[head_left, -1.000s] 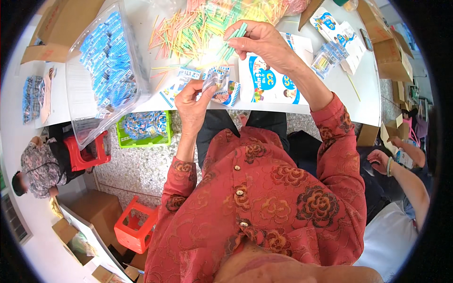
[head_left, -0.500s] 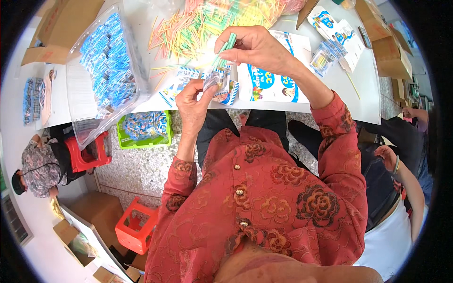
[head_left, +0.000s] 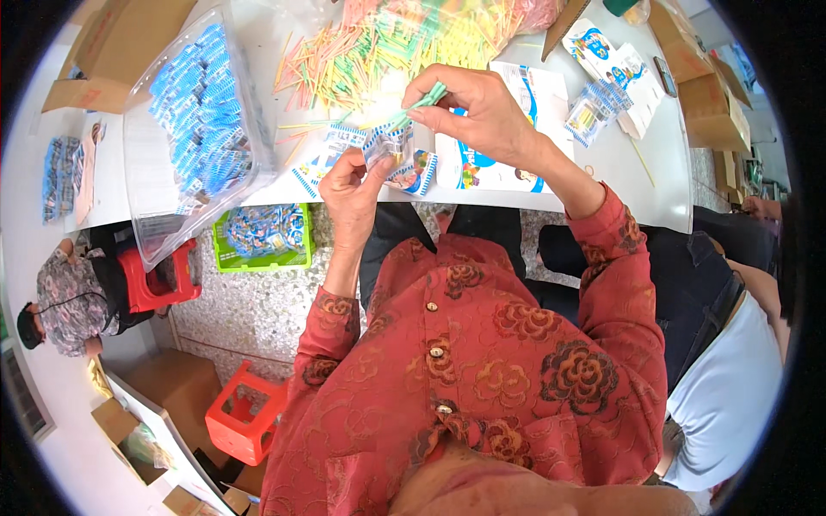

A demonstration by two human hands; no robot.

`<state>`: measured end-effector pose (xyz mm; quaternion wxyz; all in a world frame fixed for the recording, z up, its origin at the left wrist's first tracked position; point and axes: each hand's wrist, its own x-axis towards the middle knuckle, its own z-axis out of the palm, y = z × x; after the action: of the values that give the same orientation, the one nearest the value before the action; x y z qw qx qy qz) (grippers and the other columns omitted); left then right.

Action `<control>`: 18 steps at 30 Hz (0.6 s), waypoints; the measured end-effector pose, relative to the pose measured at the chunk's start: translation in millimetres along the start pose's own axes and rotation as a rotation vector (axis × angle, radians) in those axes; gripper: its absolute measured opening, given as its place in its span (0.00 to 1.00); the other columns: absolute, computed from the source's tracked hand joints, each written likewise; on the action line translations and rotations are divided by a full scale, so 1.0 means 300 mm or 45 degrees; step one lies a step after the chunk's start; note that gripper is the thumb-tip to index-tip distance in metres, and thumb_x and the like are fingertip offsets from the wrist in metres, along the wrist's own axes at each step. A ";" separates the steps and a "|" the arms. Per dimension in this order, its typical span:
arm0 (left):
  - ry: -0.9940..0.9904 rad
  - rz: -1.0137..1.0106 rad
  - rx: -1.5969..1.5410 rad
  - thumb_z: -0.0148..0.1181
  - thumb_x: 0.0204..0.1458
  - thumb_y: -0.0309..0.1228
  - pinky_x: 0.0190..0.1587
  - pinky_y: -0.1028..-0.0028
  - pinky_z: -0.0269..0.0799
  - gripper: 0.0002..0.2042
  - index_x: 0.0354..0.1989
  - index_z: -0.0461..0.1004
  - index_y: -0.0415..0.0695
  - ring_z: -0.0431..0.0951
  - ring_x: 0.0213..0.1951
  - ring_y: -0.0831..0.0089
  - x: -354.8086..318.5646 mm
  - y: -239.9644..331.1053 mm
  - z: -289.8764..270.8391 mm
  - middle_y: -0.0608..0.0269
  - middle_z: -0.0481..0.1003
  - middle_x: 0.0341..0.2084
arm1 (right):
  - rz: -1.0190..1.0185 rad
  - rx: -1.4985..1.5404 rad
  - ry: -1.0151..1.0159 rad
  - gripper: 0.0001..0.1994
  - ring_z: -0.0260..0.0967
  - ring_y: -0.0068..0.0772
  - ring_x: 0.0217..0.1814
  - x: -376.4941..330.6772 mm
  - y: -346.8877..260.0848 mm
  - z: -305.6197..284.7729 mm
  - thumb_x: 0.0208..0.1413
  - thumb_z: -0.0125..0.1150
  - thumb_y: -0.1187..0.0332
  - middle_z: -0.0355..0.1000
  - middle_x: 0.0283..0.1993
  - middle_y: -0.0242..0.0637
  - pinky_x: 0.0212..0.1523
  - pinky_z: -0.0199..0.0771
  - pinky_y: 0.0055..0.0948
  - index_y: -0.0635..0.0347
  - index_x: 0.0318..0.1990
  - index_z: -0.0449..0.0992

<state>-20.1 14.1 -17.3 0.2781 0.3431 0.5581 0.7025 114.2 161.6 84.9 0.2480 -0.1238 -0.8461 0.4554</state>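
My left hand [head_left: 350,202] pinches the lower part of a small clear packet [head_left: 389,148] with a blue-striped edge, held up just over the table's near edge. My right hand [head_left: 495,120] grips a bunch of short green sticks [head_left: 423,105], slanted with the lower ends at the packet's upper edge. Whether the tips are inside it I cannot tell. Printed packets [head_left: 420,175] lie under and beside my left hand. Beyond both hands spreads a loose pile of pink, yellow and green sticks [head_left: 344,73].
A clear plastic tray [head_left: 144,202] of blue packets juts over the table edge at left. Below stand a green basket [head_left: 262,265] of packets and a red stool [head_left: 249,417]. Printed sheets [head_left: 469,176] and a filled packet [head_left: 594,112] lie at right, where another person [head_left: 727,378] sits close.
The green sticks have tipped from steep to flatter, leaning right, as my right hand moved slightly down and right. My left hand stays on the packet. The person at right has shifted.
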 end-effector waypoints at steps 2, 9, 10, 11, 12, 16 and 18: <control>0.016 -0.004 -0.012 0.64 0.44 0.19 0.26 0.84 0.57 0.05 0.25 0.72 0.38 0.60 0.24 0.87 0.000 0.022 0.015 0.75 0.67 0.21 | -0.020 -0.037 0.017 0.05 0.67 0.14 0.32 -0.008 -0.007 0.000 0.54 0.57 0.74 0.71 0.33 0.28 0.30 0.69 0.16 0.62 0.37 0.73; -0.006 0.088 0.057 0.64 0.43 0.19 0.30 0.84 0.60 0.06 0.28 0.73 0.38 0.64 0.27 0.86 -0.004 0.011 0.014 0.71 0.70 0.24 | 0.187 0.092 0.059 0.06 0.67 0.15 0.29 -0.015 -0.031 -0.004 0.52 0.58 0.74 0.72 0.33 0.30 0.29 0.70 0.17 0.64 0.37 0.72; -0.004 0.091 0.056 0.64 0.43 0.19 0.30 0.84 0.60 0.06 0.28 0.73 0.38 0.64 0.27 0.86 -0.006 0.004 0.013 0.71 0.70 0.24 | 0.188 0.057 0.082 0.06 0.67 0.15 0.28 -0.015 -0.034 -0.005 0.52 0.58 0.74 0.72 0.33 0.30 0.29 0.70 0.17 0.64 0.37 0.71; 0.004 0.093 0.038 0.64 0.43 0.19 0.30 0.85 0.60 0.05 0.28 0.73 0.38 0.64 0.27 0.85 -0.008 -0.004 0.012 0.71 0.69 0.24 | 0.185 0.054 0.080 0.06 0.67 0.15 0.28 -0.017 -0.033 -0.002 0.52 0.58 0.74 0.72 0.33 0.30 0.29 0.70 0.17 0.64 0.37 0.71; 0.012 0.096 0.020 0.64 0.43 0.19 0.30 0.85 0.60 0.05 0.28 0.74 0.37 0.63 0.26 0.85 -0.009 -0.010 0.012 0.71 0.69 0.23 | 0.115 0.033 0.114 0.06 0.67 0.15 0.28 -0.020 -0.027 0.003 0.52 0.58 0.75 0.72 0.33 0.30 0.29 0.70 0.17 0.64 0.37 0.71; 0.021 -0.015 -0.036 0.64 0.43 0.19 0.30 0.84 0.60 0.05 0.27 0.73 0.37 0.63 0.26 0.85 -0.014 0.008 0.024 0.72 0.68 0.23 | 0.042 -0.018 0.166 0.05 0.68 0.16 0.29 -0.025 -0.026 0.015 0.51 0.57 0.76 0.72 0.33 0.31 0.29 0.71 0.18 0.64 0.36 0.72; 0.046 -0.014 -0.047 0.64 0.44 0.19 0.28 0.85 0.58 0.04 0.27 0.74 0.37 0.62 0.24 0.86 -0.018 -0.003 0.022 0.73 0.68 0.22 | -0.017 -0.033 0.143 0.05 0.69 0.18 0.30 -0.021 -0.021 0.014 0.50 0.57 0.77 0.72 0.34 0.32 0.30 0.71 0.19 0.64 0.35 0.72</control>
<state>-11.5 14.1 -18.3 0.2780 0.3220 0.5519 0.7172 117.3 152.4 86.2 0.2963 -0.1467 -0.8376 0.4349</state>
